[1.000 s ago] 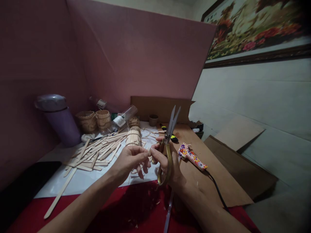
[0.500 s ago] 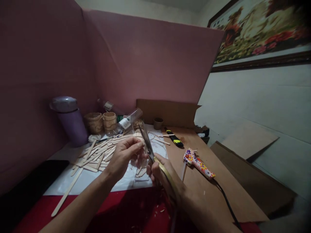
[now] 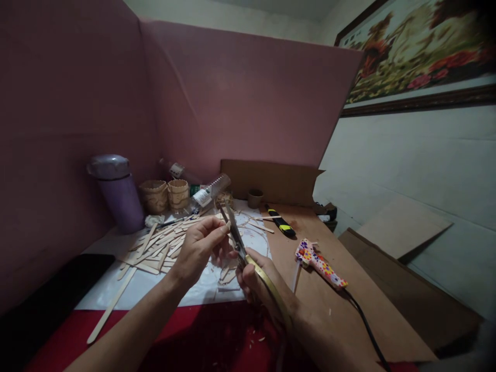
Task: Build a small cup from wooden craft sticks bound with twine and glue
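My right hand (image 3: 258, 281) is wrapped round the gold handles of a pair of scissors (image 3: 237, 240). Their blades point up and away, slightly parted. Beside the blades, my left hand (image 3: 203, 245) pinches a small pale wooden piece (image 3: 228, 225) between thumb and fingertips. Most of that piece is hidden by the fingers, so its full shape cannot be told. Under and left of my left hand lies a heap of wooden craft sticks (image 3: 165, 245) on a white sheet (image 3: 194, 295). A few stick offcuts (image 3: 228, 275) rest below the hands.
On the right, a flower-patterned glue gun (image 3: 321, 263) with a black cord lies on brown board (image 3: 329, 320). A black-and-yellow utility knife (image 3: 281, 222) is beyond it. Behind stand a purple bottle (image 3: 121, 201), two wooden cups (image 3: 178, 194), a clear plastic bottle (image 3: 209, 191) and a small brown pot (image 3: 254, 198).
The scissor blades look a little further apart than before. Both hands stay nearly in place, and the whole scene has shifted slightly to the right in view.
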`<state>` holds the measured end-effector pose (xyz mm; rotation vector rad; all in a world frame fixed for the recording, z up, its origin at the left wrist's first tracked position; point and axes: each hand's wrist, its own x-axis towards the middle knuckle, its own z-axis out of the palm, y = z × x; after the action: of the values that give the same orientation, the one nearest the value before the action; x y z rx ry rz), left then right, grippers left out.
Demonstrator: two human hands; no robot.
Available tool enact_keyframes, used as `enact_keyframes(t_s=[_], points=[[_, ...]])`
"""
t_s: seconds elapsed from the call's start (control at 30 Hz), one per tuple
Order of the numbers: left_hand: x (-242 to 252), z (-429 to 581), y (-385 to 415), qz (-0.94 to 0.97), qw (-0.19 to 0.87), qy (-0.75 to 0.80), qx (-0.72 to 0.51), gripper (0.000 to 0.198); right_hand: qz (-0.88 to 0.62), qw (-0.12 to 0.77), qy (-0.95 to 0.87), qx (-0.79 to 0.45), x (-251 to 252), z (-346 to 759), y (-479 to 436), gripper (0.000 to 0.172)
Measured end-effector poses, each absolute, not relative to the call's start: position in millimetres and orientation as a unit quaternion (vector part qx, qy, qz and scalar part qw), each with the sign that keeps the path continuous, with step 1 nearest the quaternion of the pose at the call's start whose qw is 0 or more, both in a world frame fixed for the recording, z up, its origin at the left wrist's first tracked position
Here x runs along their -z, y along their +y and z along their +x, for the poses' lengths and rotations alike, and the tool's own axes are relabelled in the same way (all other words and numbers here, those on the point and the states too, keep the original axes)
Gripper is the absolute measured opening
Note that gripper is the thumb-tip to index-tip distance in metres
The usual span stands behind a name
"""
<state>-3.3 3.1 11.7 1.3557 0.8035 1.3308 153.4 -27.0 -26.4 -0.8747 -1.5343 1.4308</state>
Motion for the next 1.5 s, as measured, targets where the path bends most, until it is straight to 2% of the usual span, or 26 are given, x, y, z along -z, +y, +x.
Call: enact_keyframes(t_s=[0.33, 0.47, 0.6, 0.87, 1.5], points=[[-12.2, -0.6, 1.1, 0.569, 0.487, 0.348, -0.564, 0.028, -0.348, 0.413, -0.620, -0.569, 21.8, 154.1, -29.1, 0.087], [-11.9, -0.4, 1.3, 0.568, 0.483, 0.351, -0.567, 0.030, -0.346, 0.407, -0.625, -0.570, 21.2, 154.6, -29.2, 0.092], [-12.7, 0.6, 0.8, 0.563, 0.485, 0.353, -0.569, 0.030, -0.349, 0.405, -0.620, -0.574, 22.4, 154.8, -29.7, 0.086], [-15.4, 2.5, -1.8, 0.551, 0.492, 0.352, -0.575, 0.031, -0.355, 0.419, -0.610, -0.572, 14.3, 151.1, -35.5, 0.091], [-15.4, 3.2, -1.0, 0.562, 0.479, 0.361, -0.569, 0.030, -0.365, 0.446, -0.592, -0.563, 23.1, 147.1, -36.7, 0.074]])
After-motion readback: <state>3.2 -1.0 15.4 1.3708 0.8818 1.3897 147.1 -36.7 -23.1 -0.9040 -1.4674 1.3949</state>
